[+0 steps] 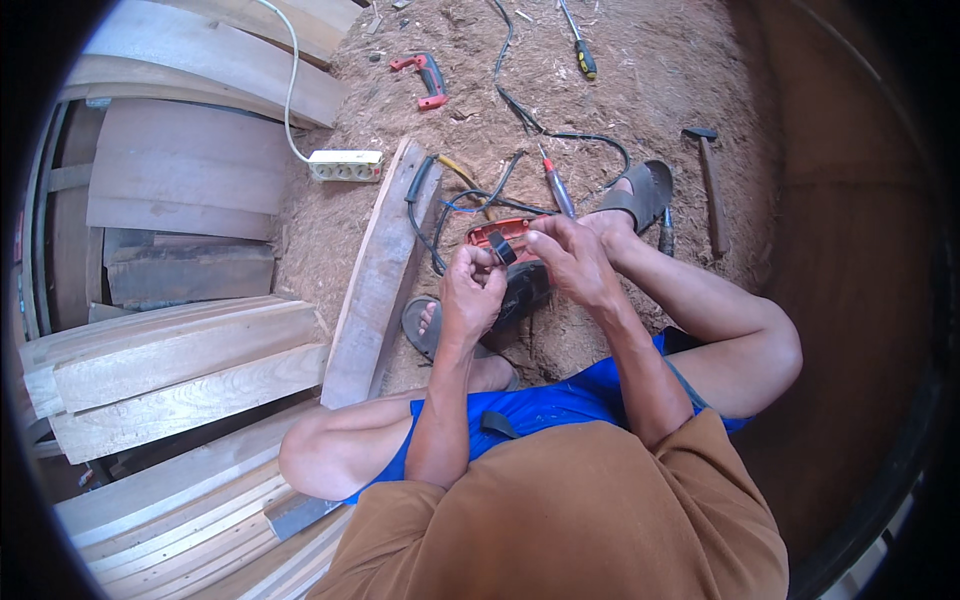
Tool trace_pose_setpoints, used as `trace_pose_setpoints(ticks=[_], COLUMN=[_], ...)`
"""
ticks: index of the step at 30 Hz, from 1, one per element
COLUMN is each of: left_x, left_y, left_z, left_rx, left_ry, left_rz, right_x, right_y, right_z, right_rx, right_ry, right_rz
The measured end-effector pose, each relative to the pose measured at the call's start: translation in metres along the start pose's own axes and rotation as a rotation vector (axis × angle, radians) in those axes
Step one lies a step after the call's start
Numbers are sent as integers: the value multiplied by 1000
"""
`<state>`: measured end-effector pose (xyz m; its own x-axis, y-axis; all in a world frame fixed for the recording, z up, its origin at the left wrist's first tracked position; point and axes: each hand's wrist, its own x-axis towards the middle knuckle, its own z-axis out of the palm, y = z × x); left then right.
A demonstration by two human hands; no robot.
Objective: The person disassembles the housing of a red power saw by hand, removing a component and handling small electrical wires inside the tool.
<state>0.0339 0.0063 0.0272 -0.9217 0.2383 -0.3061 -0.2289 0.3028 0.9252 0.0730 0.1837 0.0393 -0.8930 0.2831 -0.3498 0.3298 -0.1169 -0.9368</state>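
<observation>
Between my feet, my left hand (474, 292) is closed on a small black roll of tape (502, 248), held between thumb and fingers. Just to its right my right hand (575, 262) has thumb and fingertips pinched together; whatever is in them is too small to make out. Under and behind both hands lies a red power tool housing (484, 232), with a dark tool body (524, 290) below it, partly covered by my hands. A black cable (470, 196) with a yellow section runs beside the housing. A screwdriver with a red and grey handle (557, 188) lies just beyond my right hand.
A squared timber (372, 275) lies left of my feet, near a white power strip (345, 166). Stacked boards (190, 370) fill the left side. On the sawdust lie a red-grey handle shell (430, 82), a yellow-black screwdriver (585, 60) and a hammer (714, 190).
</observation>
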Motion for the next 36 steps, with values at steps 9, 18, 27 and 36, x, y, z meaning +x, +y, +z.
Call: trace_pose_setpoints(ticks=[9,18,27,36], left_x=[-2,-4,-7,-4], left_y=[16,29,21,12], left_z=[4,-9,-8,-8], left_rx=[-97,430,320,118], left_ry=[27,-332,-368,-428], left_rz=[14,-41,-127,-140], right_x=[-4,-53,-75,-75], right_y=[-41,-30,-35,-27], right_z=[3,-19,-19,-21], right_rx=[-479,-513,-565,-570], right_ry=[-170,-235,-180,-191], right_rz=[-267,-250,-186,-147])
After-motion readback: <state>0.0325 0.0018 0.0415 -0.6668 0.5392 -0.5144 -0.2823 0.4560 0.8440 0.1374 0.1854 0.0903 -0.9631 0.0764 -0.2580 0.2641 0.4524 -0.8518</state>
